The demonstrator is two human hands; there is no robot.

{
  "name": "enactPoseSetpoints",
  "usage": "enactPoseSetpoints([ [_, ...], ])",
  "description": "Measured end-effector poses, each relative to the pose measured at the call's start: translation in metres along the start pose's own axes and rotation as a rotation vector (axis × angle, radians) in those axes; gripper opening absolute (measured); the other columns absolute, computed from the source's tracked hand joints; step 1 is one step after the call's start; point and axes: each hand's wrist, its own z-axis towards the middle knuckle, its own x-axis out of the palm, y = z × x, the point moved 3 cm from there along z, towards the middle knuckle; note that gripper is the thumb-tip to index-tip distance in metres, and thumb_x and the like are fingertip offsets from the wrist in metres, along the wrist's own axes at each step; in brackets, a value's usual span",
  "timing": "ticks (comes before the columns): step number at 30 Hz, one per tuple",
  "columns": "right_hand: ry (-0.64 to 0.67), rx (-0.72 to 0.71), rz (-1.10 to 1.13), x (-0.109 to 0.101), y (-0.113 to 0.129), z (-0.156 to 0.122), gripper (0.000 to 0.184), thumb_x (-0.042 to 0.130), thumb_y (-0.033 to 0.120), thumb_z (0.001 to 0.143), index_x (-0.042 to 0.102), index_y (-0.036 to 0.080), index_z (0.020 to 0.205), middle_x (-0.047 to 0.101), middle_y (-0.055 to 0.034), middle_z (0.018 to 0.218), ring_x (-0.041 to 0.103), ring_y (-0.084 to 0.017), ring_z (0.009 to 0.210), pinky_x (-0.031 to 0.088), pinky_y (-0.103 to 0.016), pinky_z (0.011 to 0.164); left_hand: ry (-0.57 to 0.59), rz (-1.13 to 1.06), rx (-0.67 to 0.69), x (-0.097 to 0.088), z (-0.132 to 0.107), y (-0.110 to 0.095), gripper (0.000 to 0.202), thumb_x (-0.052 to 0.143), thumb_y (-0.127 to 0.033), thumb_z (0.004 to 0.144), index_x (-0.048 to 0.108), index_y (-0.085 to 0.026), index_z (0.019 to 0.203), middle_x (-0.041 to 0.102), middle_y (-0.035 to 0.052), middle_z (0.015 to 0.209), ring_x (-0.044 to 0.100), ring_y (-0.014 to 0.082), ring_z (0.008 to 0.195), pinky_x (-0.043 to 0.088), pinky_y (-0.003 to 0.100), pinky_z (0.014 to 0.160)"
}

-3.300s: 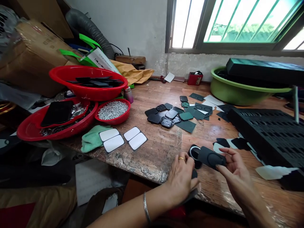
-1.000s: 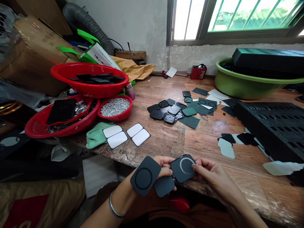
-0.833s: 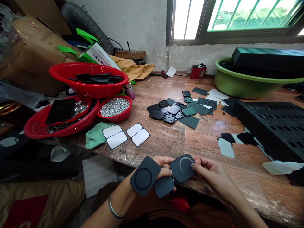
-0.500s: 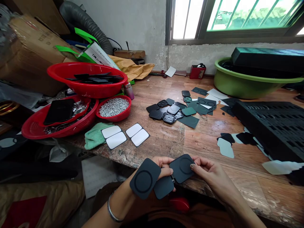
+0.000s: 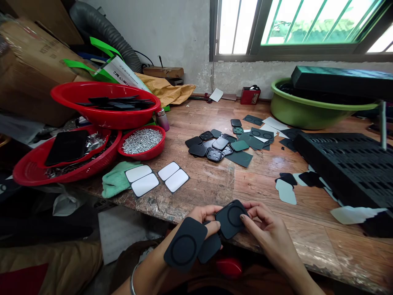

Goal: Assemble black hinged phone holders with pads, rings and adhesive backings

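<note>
Handheld ringed panel (image 5: 231, 220), wooden table (image 5: 202, 188), barred window (image 5: 310, 24)

The head camera looks down across the near table (image 5: 202, 184) toward the window (image 5: 310, 22).

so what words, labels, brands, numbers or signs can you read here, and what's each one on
"良心", probably: white and green bag; its other characters are too blurred.
Cardboard box: printing too blurred to read.
Small red box: label too small to read.
Dark ringed pieces: ring marks, no lettering visible.
</note>
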Motion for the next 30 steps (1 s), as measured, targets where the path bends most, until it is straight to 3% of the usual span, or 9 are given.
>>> enactPoseSetpoints([
  [6, -0.062, -0.098, -0.142, -0.001, 0.006, -0.002, 0.034, 0.058, 0.045, 0.086, 0.053, 0.016, 0.069, 0.047, -0.0102, 0.114, 0.05, -0.021, 0.107, 0.049, -0.027, 0.082, 0.009, 0.025, 0.049, 0.0, -0.002, 0.0, 0.049, 0.061, -0.036, 0.084, 0.055, -0.016, 0.129, 0.066, 0.0073, 0.078, 0.063, 0.0155, 0.058, 0.048, 0.02, 0.052],
  [9, -0.139, -0.278, -0.414, -0.001, 0.018, -0.007, 0.026, 0.055, 0.036, 0.089, 0.056, 0.017, 0.071, 0.049, -0.0102, 0.112, 0.049, -0.022, 0.109, 0.045, -0.032, 0.09, -0.022, 0.029, 0.073, -0.001, -0.001, 0.004, 0.047, 0.058, -0.035, 0.086, 0.054, -0.016, 0.13, 0.064, 0.0066, 0.071, 0.064, 0.0177, 0.06, 0.047, 0.019, 0.049],
  [12, -0.152, -0.49, -0.598, 0.004, 0.031, -0.016, 0.017, 0.052, 0.026, 0.089, 0.058, 0.018, 0.075, 0.048, -0.0116, 0.116, 0.048, -0.023, 0.11, 0.044, -0.034, 0.089, -0.036, -0.02, 0.096, -0.002, 0.005, 0.011, 0.046, 0.059, -0.034, 0.086, 0.055, -0.016, 0.128, 0.066, 0.0085, 0.078, 0.066, 0.0194, 0.067, 0.051, 0.022, 0.056],
  [15, -0.112, -0.719, -0.682, 0.012, 0.045, -0.027, 0.011, 0.052, 0.014, 0.087, 0.06, 0.018, 0.081, 0.046, -0.0116, 0.12, 0.047, -0.023, 0.115, 0.043, -0.036, 0.093, 0.015, -0.12, 0.107, -0.003, 0.014, 0.017, 0.05, 0.064, -0.035, 0.083, 0.055, -0.015, 0.127, 0.066, 0.0101, 0.084, 0.065, 0.0213, 0.075, 0.055, 0.029, 0.066],
  [19, -0.078, -0.911, -0.654, 0.014, 0.058, -0.04, 0.015, 0.055, 0.002, 0.081, 0.06, 0.016, 0.083, 0.049, -0.0106, 0.117, 0.046, -0.022, 0.118, 0.039, -0.035, 0.101, 0.005, -0.182, 0.094, -0.01, 0.019, 0.02, 0.058, 0.067, -0.036, 0.08, 0.05, -0.015, 0.131, 0.064, 0.0101, 0.085, 0.065, 0.0216, 0.073, 0.056, 0.032, 0.063],
  [21, -0.073, -0.831, -0.591, 0.008, 0.057, -0.039, 0.011, 0.058, 0.006, 0.081, 0.059, 0.016, 0.079, 0.049, -0.0094, 0.117, 0.048, -0.02, 0.117, 0.04, -0.031, 0.1, -0.019, -0.194, 0.049, -0.012, 0.018, 0.02, 0.057, 0.068, -0.035, 0.079, 0.051, -0.016, 0.13, 0.065, 0.0101, 0.087, 0.065, 0.021, 0.071, 0.056, 0.03, 0.06],
  [23, -0.069, -0.574, -0.443, -0.003, 0.047, -0.03, 0.011, 0.06, 0.016, 0.084, 0.057, 0.016, 0.074, 0.051, -0.0084, 0.118, 0.05, -0.018, 0.115, 0.043, -0.024, 0.095, 0.002, -0.208, -0.009, -0.012, 0.013, 0.018, 0.056, 0.07, -0.032, 0.077, 0.053, -0.015, 0.127, 0.066, 0.0112, 0.092, 0.066, 0.0216, 0.072, 0.057, 0.031, 0.059],
  [27, 0.047, 0.031, 0.072, -0.016, 0.015, -0.009, 0.033, 0.064, 0.04, 0.084, 0.053, 0.013, 0.069, 0.054, -0.0087, 0.117, 0.052, -0.019, 0.114, 0.046, -0.019, 0.088, 0.104, -0.209, -0.083, -0.007, 0.004, 0.011, 0.055, 0.067, -0.031, 0.077, 0.053, -0.014, 0.128, 0.068, 0.0138, 0.093, 0.068, 0.0228, 0.075, 0.058, 0.032, 0.063],
  [30, 0.133, 0.228, 0.29, -0.014, 0.004, -0.005, 0.035, 0.07, 0.043, 0.08, 0.056, 0.012, 0.072, 0.057, -0.008, 0.111, 0.054, -0.017, 0.105, 0.047, -0.018, 0.082, 0.15, -0.199, -0.102, -0.004, 0.001, 0.007, 0.055, 0.066, -0.033, 0.078, 0.053, -0.016, 0.128, 0.068, 0.0143, 0.097, 0.069, 0.0216, 0.077, 0.058, 0.03, 0.063],
])
